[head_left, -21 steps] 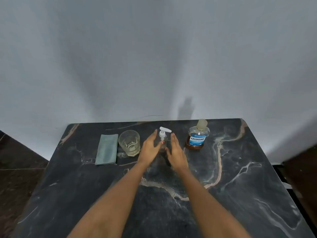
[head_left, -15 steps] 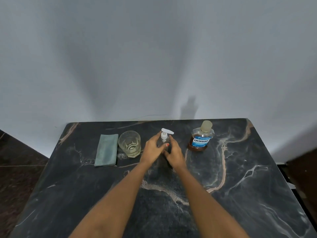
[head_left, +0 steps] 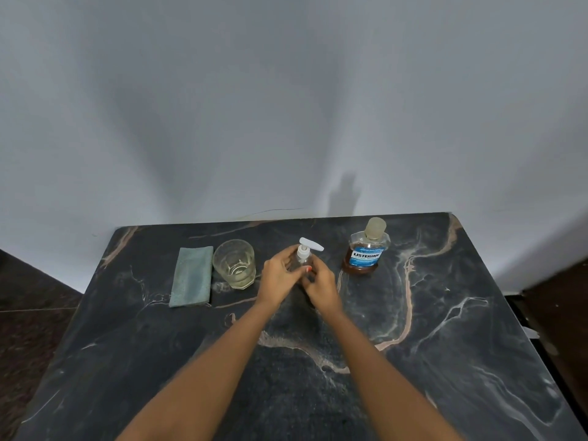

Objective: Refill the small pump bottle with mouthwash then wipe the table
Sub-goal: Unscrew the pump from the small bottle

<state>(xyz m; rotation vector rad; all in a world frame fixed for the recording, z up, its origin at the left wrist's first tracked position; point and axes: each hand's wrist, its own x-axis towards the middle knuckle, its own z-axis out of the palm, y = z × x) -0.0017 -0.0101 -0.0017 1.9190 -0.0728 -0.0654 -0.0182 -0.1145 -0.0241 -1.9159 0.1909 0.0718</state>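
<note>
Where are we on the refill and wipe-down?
Nothing looks finished. In hand: left hand and right hand grip the small pump bottle, pump on. Left: the capped mouthwash bottle is untouched, and the folded cloth lies beside the glass.

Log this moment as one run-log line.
stage: grasping | both hands: left hand, right hand closed around pump bottle | mouthwash bottle: capped | cloth: untouched

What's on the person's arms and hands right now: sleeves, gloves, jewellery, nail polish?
Both forearms are bare: no sleeves, gloves, watch or bracelets show. The left hand has a red-orange painted nail on one finger. The right hand shows no rings; its nails are not visible.
</note>
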